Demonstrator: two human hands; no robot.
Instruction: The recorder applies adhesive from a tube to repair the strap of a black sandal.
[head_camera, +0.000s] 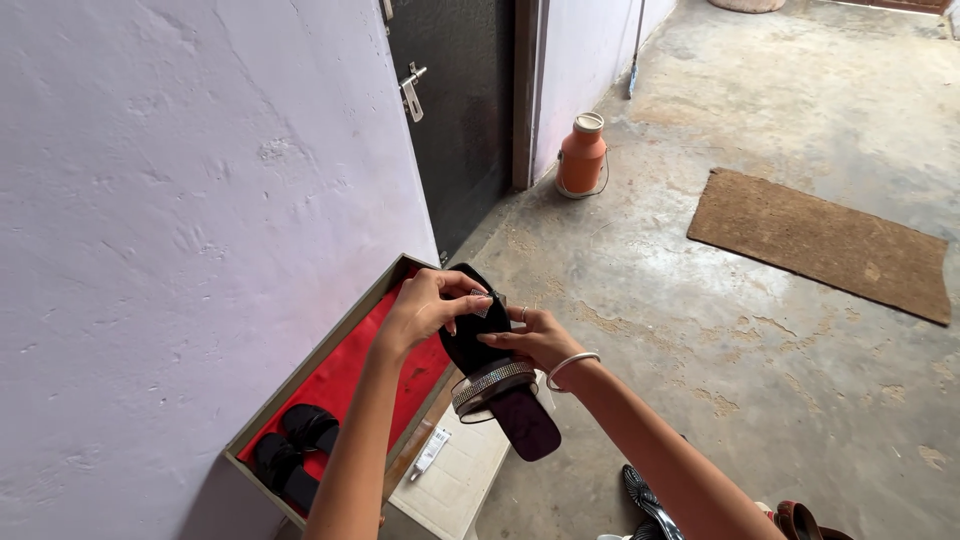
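Footwear (650, 500) cut off below; sandal (495, 375) partly behind fingers (470, 297).

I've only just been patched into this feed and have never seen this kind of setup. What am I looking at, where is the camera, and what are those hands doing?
There is no machine here: the one picture comes from a camera worn on a person's head, looking down at their own two bare hands. Both hands hold a black sandal with a sparkly silver strap. The left hand pinches a small silvery piece at its far end; the right hand, with a bangle on its wrist, supports it from the side. Below, against the lilac wall, lies an open box lined in red, with another black sandal inside. On the concrete floor are a brown doormat and an orange can by a dark door.
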